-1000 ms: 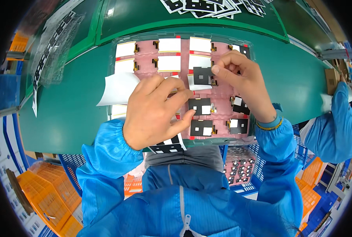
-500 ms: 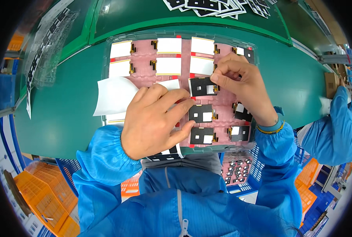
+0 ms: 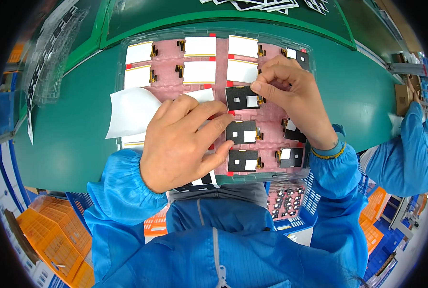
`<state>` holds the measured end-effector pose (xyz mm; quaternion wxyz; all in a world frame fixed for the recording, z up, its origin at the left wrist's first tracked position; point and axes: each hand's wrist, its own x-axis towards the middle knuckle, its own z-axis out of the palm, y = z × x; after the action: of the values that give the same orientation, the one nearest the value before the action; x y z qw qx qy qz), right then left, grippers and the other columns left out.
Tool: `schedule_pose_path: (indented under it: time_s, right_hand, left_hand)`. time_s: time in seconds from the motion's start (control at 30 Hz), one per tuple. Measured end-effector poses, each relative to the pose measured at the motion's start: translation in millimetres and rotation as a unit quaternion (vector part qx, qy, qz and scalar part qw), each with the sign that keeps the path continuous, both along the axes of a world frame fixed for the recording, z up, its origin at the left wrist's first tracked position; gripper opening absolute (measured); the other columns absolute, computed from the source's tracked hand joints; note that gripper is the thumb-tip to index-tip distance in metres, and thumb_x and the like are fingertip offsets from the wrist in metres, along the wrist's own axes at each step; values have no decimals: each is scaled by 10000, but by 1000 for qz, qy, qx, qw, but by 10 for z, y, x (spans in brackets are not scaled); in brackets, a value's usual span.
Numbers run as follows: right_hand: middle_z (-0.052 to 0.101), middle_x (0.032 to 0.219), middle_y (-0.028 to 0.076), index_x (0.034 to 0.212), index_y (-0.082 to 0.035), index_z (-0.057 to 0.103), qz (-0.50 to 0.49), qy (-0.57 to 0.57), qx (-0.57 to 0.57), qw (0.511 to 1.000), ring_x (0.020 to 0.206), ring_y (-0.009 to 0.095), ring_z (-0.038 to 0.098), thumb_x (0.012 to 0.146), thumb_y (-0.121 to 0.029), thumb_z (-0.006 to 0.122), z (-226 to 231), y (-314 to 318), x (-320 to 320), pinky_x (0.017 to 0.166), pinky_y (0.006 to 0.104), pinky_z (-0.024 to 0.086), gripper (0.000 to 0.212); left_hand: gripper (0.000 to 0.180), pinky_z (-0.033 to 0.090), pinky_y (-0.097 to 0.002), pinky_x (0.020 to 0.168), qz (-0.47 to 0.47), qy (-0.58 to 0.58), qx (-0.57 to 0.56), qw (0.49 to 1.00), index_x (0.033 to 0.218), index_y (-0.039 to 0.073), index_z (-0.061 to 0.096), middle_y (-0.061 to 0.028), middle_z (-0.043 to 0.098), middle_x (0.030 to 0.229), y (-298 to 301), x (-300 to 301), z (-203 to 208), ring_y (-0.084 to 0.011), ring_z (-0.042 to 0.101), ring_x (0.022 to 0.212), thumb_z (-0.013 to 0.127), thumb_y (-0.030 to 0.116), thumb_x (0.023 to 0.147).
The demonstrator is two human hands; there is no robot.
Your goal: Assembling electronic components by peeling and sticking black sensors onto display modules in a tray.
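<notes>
Right grip (image 3: pixel 295 98) pinches a corner of the black cutout sticker (image 3: pixel 244 100); left grip (image 3: pixel 180 139), thumb and forefinger apart, sits just beside it.

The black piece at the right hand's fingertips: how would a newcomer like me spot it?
On the green table lies a pink, clear-rimmed tray. In its third column from the left, below two white pieces, is the black piece. Unlike the two black pieces below it, it has the right hand at its upper right corner.
</notes>
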<state>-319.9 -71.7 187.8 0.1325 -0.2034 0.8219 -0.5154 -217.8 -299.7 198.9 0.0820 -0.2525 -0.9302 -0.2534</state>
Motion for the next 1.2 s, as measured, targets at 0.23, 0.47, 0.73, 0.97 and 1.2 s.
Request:
schedule_pose_path:
  time_s: [0.23,0.47,0.73,0.97,1.2]
  right_hand:
    - [600,909,30,844,-15,705,1,-25,-43,999,866,157,494,858,-118,783,-7,9,9,726,315,425,130]
    - [599,905,30,843,-23,705,7,11,-16,1000,870,168,498,854,-111,782,-41,3,-3,730,318,426,118]
    - [605,888,30,828,-33,700,-5,46,-14,999,882,189,505,838,-103,791,-91,-13,15,743,336,435,116]
    - [613,868,40,825,-32,695,-14,72,-8,997,871,209,515,827,-96,794,-151,-22,15,729,348,446,118]
    - [614,865,42,822,-28,694,-12,63,-9,998,868,219,526,824,-94,793,-163,-45,20,734,354,451,119]
  left_hand:
    - [413,482,-367,792,-1,2,0,1000,1104,100,722,-28,677,1151,3,-5,4,-249,549,867,808,167,706]
    - [402,482,-360,788,0,-3,-10,1000,1100,101,722,-24,678,1152,3,-7,1,-243,547,862,807,159,712]
    - [405,482,-357,787,-1,1,-8,1000,1103,101,722,-19,678,1154,7,-7,-1,-239,544,859,808,157,712]
    - [404,485,-360,794,-6,-6,-4,1000,1100,88,719,-28,678,1158,7,-17,1,-248,547,868,805,154,711]
    - [407,486,-366,795,-4,-1,-1,1000,1106,84,715,-35,678,1164,-3,-12,-13,-254,548,872,804,149,714]
